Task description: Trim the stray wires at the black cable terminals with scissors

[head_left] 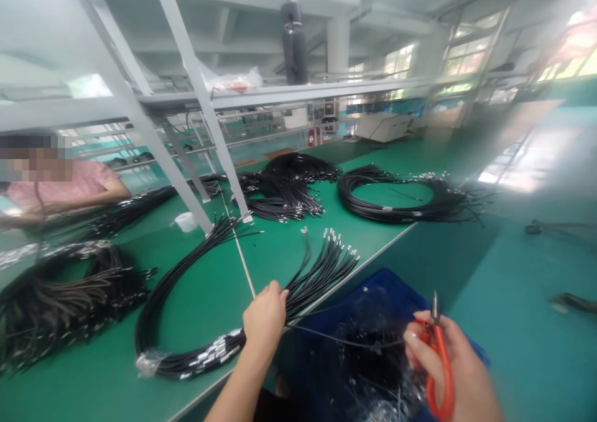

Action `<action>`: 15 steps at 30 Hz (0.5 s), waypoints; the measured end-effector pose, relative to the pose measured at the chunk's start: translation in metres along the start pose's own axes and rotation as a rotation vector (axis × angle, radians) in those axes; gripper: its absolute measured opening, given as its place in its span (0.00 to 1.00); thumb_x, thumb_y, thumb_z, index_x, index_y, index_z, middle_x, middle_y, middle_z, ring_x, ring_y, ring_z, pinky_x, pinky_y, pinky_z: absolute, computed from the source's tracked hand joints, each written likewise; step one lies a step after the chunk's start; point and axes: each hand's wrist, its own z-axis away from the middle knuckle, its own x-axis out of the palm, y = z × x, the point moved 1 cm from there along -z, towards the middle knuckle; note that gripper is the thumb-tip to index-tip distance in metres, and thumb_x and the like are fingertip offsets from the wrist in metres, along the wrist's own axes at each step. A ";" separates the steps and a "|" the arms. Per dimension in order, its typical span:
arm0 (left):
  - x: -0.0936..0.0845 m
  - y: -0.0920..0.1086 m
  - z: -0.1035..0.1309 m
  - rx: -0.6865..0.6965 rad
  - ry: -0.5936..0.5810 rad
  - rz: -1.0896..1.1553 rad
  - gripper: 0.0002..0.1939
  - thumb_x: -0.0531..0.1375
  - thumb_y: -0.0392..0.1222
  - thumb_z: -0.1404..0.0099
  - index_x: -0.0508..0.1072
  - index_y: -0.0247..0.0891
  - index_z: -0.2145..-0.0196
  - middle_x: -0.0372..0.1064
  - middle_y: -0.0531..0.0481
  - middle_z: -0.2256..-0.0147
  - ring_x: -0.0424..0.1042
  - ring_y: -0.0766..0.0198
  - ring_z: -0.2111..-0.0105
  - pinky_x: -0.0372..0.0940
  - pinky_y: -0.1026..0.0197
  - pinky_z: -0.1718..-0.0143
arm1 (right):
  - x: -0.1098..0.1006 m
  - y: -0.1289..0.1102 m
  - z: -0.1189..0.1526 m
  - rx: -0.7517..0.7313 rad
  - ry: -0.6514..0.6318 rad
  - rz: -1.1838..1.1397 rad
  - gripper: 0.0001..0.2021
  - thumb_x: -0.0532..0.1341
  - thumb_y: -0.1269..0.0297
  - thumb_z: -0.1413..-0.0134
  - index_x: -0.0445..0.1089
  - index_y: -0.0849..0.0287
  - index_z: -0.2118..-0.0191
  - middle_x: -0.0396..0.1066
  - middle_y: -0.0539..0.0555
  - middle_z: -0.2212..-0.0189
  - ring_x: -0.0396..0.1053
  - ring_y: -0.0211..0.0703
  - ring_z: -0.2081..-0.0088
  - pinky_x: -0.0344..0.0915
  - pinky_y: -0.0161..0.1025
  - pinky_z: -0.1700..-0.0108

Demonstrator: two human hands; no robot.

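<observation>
My left hand (265, 316) is closed around a bundle of black cables (184, 273) that curves over the green table mat, near the table's front edge. Silver tips (338, 242) fan out beyond my fingers. In my right hand (459, 372), out over the blue bin, is a pair of pliers (446, 372) with orange-red handles and the metal nose pointing up. One thin black cable (345, 342) runs from the bundle toward my right fingers; whether they pinch its end is hard to tell. Silver labels or sleeves (219, 350) and a clear plastic wrap (148, 363) sit on the bundle.
Below the table edge stands a blue bin (382, 282) with dark scraps and clear plastic. More cable coils (387, 211) lie on the green table (275, 248). White shelf posts (200, 92) rise from it beside a white roll (186, 222). Another person (65, 186) sits across at left.
</observation>
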 end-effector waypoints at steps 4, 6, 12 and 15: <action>0.000 -0.004 0.001 0.024 0.009 -0.027 0.11 0.48 0.45 0.32 0.67 0.39 0.65 0.72 0.47 0.69 0.73 0.55 0.71 0.58 0.61 0.74 | 0.000 0.006 0.004 -0.009 0.005 -0.030 0.21 0.70 0.58 0.62 0.63 0.53 0.61 0.69 0.46 0.76 0.64 0.35 0.80 0.62 0.31 0.78; -0.002 -0.008 0.003 0.061 0.027 -0.037 0.11 0.48 0.45 0.32 0.67 0.39 0.65 0.71 0.46 0.68 0.72 0.55 0.68 0.59 0.59 0.71 | 0.002 0.008 0.009 -0.017 0.017 -0.021 0.21 0.70 0.57 0.62 0.63 0.54 0.61 0.68 0.46 0.77 0.63 0.35 0.81 0.61 0.30 0.79; -0.008 -0.020 -0.006 0.104 0.073 -0.014 0.11 0.51 0.44 0.34 0.69 0.38 0.70 0.69 0.46 0.68 0.70 0.53 0.65 0.59 0.55 0.65 | 0.010 0.016 0.016 -0.017 0.004 -0.036 0.20 0.69 0.56 0.61 0.63 0.55 0.62 0.67 0.46 0.78 0.61 0.34 0.82 0.59 0.30 0.80; -0.017 -0.018 -0.005 0.105 0.085 0.061 0.09 0.53 0.44 0.36 0.69 0.37 0.69 0.69 0.46 0.69 0.70 0.54 0.68 0.60 0.55 0.67 | 0.013 0.015 0.017 0.004 0.004 -0.056 0.20 0.69 0.58 0.61 0.63 0.54 0.62 0.67 0.46 0.78 0.61 0.33 0.81 0.59 0.30 0.80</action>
